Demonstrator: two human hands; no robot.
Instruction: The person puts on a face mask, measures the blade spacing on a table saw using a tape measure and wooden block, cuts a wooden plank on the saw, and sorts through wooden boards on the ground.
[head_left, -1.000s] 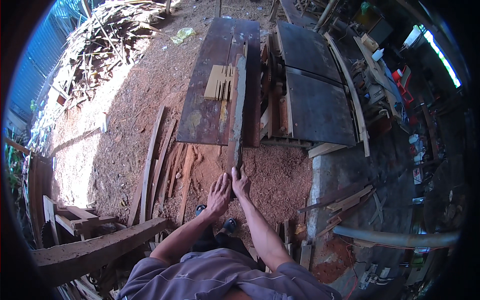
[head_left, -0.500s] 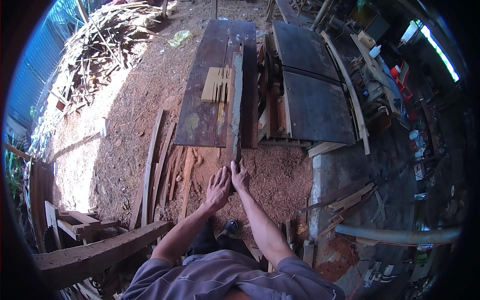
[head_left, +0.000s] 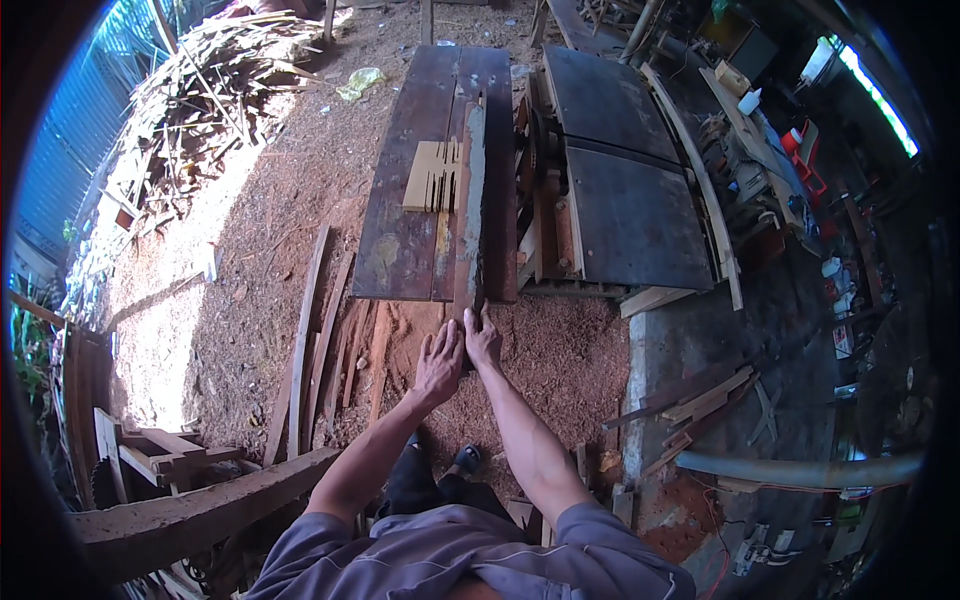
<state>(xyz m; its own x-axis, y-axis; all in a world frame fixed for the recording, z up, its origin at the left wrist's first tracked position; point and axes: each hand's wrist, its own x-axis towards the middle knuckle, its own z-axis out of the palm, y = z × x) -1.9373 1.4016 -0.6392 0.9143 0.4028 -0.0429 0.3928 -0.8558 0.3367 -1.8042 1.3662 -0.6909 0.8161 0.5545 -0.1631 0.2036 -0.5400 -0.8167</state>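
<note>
A long wooden beam point(head_left: 470, 210), reddish-brown with a rough grey-blue strip along it, lies lengthwise on a dark wooden worktable point(head_left: 400, 240). Its near end juts past the table's front edge into my hands. My left hand point(head_left: 438, 368) presses against the left of that end, fingers stretched forward. At the end's right side my right hand point(head_left: 484, 342) grips it, thumb on top; the fingers beneath are partly hidden. Touching or nearly touching the beam's left side is a pale slotted board point(head_left: 430, 177) lying on the table.
Right of the table stands a machine with dark flat panels point(head_left: 640, 210). Wood strips point(head_left: 307, 340) lie on the sawdust-covered floor to the left. A thick timber point(head_left: 210, 505) crosses the lower left, and a scrap-wood heap point(head_left: 215, 80) rises at the far left. A grey pipe point(head_left: 800, 468) lies right.
Both hands have moved slightly forward, closer to the table's front edge, and the beam has slid a little farther along the table with them. The view has shifted slightly.
</note>
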